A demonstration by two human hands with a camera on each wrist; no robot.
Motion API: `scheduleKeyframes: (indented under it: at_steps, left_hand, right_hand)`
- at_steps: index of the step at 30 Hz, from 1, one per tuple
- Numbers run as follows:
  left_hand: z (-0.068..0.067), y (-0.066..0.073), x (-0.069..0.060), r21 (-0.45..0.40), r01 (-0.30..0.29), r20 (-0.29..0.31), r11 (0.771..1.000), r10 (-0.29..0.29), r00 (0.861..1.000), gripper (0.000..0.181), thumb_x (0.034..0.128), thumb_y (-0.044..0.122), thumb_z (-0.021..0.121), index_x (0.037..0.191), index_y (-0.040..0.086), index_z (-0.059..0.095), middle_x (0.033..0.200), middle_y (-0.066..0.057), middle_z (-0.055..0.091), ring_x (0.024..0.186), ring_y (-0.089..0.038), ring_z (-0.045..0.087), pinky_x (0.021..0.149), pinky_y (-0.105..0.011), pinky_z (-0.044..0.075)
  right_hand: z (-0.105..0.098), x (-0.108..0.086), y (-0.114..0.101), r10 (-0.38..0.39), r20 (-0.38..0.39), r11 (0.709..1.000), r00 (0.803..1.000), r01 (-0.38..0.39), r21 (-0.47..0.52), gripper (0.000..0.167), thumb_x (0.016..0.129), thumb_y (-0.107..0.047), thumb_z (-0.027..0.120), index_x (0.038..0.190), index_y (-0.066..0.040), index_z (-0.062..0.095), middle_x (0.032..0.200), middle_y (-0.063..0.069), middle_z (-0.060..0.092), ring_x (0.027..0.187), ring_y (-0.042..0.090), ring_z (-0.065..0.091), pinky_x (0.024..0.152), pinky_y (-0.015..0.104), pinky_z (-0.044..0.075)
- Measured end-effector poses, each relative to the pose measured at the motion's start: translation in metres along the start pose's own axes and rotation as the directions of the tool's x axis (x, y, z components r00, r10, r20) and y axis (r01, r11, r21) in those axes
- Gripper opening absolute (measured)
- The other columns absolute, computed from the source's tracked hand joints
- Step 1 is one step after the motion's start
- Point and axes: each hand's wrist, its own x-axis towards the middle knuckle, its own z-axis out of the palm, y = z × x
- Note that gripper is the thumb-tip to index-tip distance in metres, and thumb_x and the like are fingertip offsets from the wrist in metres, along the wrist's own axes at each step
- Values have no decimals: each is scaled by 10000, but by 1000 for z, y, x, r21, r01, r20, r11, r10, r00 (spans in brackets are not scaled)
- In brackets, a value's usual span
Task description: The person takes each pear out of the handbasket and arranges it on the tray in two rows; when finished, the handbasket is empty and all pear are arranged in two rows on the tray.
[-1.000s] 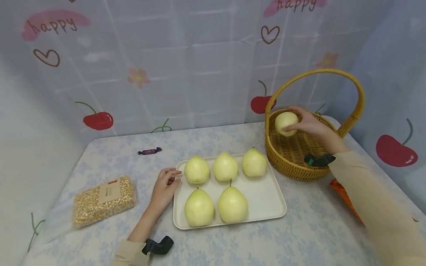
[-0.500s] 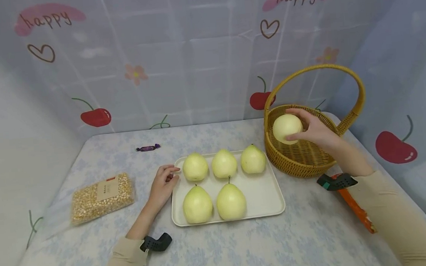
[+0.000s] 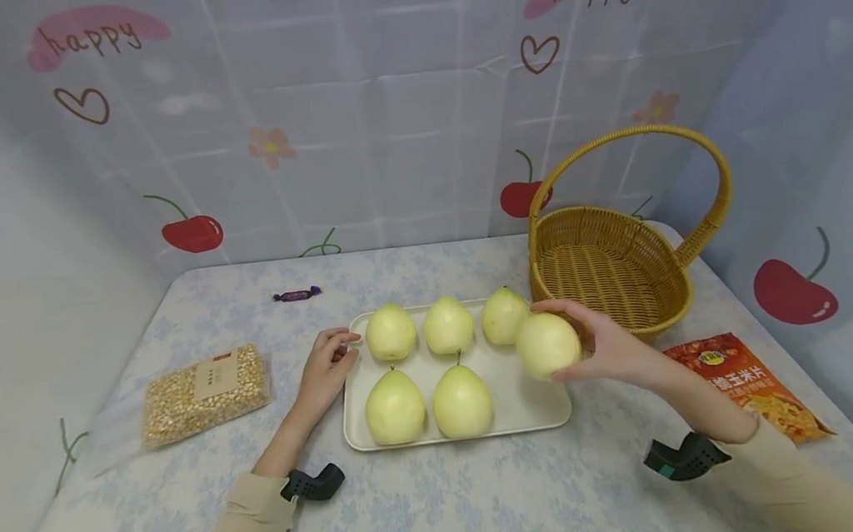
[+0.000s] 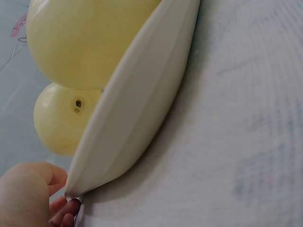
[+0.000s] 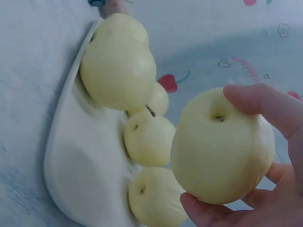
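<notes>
My right hand [image 3: 608, 350] grips a pale yellow-green pear [image 3: 548, 346], its thumb and fingers spread round the fruit. In the head view this pear is over the right part of a white tray [image 3: 528, 408]; the right wrist view shows it raised clear of the tray floor. Three pears [image 3: 449, 325] stand in the tray's back row and two larger-looking pears [image 3: 463, 402] in the front row. At the tray's left rim, my left hand [image 3: 325, 370] pinches the edge, with fingers on both sides of it in the left wrist view [image 4: 59, 189].
A wicker basket [image 3: 601, 281] with a tall handle stands behind the tray at the right. A red snack bag [image 3: 752, 391] lies beside the right forearm. To the left are a bag of corn kernels [image 3: 207, 394] and a purple-wrapped candy [image 3: 297, 294].
My right hand has lifted the pear out of the basket and carried it left and nearer, over the tray. The snack bag is now more exposed. My left hand has stayed at the rim.
</notes>
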Motion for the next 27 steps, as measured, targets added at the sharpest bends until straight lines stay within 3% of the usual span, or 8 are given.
scheduleKeyframes:
  at_steps: [5, 12, 19, 27]
  left_hand:
    - [0, -2, 0, 0, 0, 4, 1000, 0, 1000, 274, 964, 159, 553, 1207, 53, 621, 1369, -118, 453, 976, -203, 498, 858, -293, 408]
    - [-1, -4, 0, 5, 3, 1, 1000, -3, 1000, 268, 966, 162, 553, 1202, 57, 624, 1362, -109, 459, 972, -203, 502, 854, -286, 407]
    - [0, -5, 1, 12, -5, 3, 1000, 5, 1000, 267, 964, 162, 556, 1200, 57, 625, 1363, -112, 459, 975, -203, 510, 857, -295, 414]
    - [-2, -6, 2, 15, -12, 6, 1000, 12, 1000, 270, 964, 160, 554, 1204, 54, 622, 1359, -117, 462, 989, -210, 516, 866, -312, 420]
  right_hand:
    - [21, -11, 12, 28, -6, 999, 1000, -28, -43, 835, 704, -121, 836, 1413, -79, 397, 1418, 182, 424, 1128, -116, 449, 865, 298, 488]
    - [39, -15, 27, 18, 56, 1000, 998, -17, -25, 863, 705, -152, 843, 1425, -47, 380, 1430, 190, 407, 1130, -49, 465, 828, 287, 487]
    - [51, -15, 36, 38, 42, 997, 998, -35, -76, 880, 684, -198, 859, 1415, -42, 395, 1424, 195, 425, 1116, -62, 449, 805, 260, 475]
    - [59, -13, 38, 24, 25, 993, 999, -21, -118, 886, 687, -231, 857, 1418, -47, 393, 1468, 169, 400, 1253, 136, 438, 919, 320, 447]
